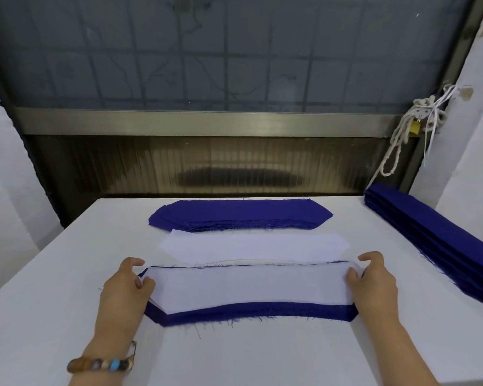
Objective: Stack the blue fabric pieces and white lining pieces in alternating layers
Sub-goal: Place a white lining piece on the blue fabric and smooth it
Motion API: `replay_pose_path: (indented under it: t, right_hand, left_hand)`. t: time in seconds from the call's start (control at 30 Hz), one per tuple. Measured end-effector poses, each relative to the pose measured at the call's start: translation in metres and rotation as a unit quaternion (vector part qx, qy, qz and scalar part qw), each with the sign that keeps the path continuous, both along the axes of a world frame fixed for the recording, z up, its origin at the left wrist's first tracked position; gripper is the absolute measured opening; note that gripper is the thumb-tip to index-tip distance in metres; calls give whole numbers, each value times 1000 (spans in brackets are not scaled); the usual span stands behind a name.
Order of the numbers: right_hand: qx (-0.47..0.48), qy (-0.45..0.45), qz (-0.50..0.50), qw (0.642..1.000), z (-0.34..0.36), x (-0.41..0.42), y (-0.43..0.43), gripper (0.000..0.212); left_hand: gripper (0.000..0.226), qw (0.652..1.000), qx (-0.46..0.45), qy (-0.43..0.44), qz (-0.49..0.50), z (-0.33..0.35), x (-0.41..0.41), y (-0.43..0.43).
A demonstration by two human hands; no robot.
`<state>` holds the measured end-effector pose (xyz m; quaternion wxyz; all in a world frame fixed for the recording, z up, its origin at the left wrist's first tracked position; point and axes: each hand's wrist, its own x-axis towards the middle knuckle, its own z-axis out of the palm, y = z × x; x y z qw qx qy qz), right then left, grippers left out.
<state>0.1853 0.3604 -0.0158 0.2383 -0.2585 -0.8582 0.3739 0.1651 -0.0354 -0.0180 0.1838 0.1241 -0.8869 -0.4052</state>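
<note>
A layered stack (251, 312) of blue fabric and white lining lies near me on the white table (234, 355). A white lining piece (248, 286) is its top layer, with blue showing along the front edge. My left hand (124, 291) pinches the top piece's left end and my right hand (372, 282) pinches its right end. Behind it lies a pile of white lining pieces (251, 246). A pile of blue fabric pieces (240, 214) sits farther back.
A long pile of blue strips (435, 240) runs along the table's right side. A window frame (207, 123) stands behind the table, with knotted white cords (413, 126) and a small padlock at the right. White walls flank both sides.
</note>
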Motion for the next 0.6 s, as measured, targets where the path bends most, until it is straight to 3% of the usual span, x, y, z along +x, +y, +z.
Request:
replay_pose_path:
  t: [0.37,0.6]
  right_hand:
    - [48,-23,-20,998,-3,-1,0,12]
    - [124,-32,-41,991,-3,-1,2,19]
  left_hand:
    - [22,1000,-21,11,8,1,1,1]
    - [30,998,-51,18,17,0,0,-2]
